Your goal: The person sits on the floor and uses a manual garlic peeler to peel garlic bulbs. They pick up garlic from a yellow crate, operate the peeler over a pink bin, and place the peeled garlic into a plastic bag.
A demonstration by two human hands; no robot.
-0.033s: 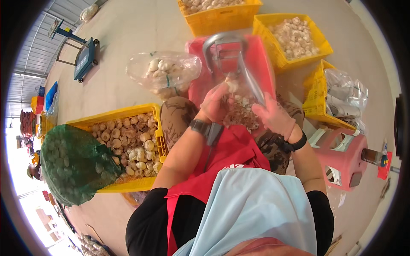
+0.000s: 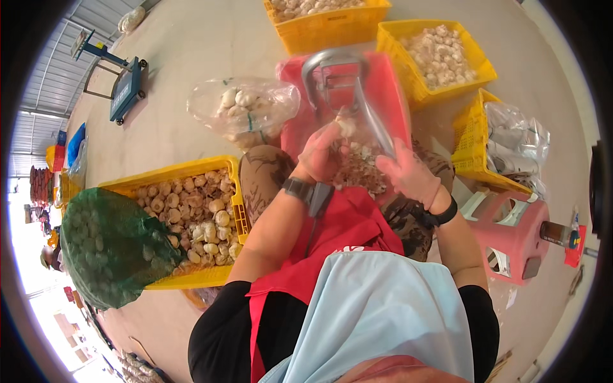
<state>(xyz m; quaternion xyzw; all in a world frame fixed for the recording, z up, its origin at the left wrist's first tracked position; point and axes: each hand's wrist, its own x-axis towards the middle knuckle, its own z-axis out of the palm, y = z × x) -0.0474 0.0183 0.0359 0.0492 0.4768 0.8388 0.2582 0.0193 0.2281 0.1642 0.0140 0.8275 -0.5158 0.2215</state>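
Between my knees stands a red plastic tub (image 2: 394, 96), with a bent metal frame (image 2: 334, 59) across its far side. A long metal lever (image 2: 377, 122) slants from the frame toward me. My right hand (image 2: 415, 173) is closed around the lever's near end. My left hand (image 2: 319, 153) pinches a pale garlic bulb (image 2: 347, 126) close to the frame, its fingers partly hiding it. Below the bulb, garlic skins and trimmings (image 2: 361, 169) lie in the tub. The lever and the bulb look slightly blurred.
At left, a yellow crate (image 2: 239, 204) holds garlic bulbs beside a green mesh sack (image 2: 108, 246). A clear bag of garlic (image 2: 246, 105) sits left of the tub. Garlic-filled yellow crates (image 2: 418, 86) stand beyond. A pink stool (image 2: 511, 236) is right; a blue platform scale (image 2: 128, 89) stands far left.
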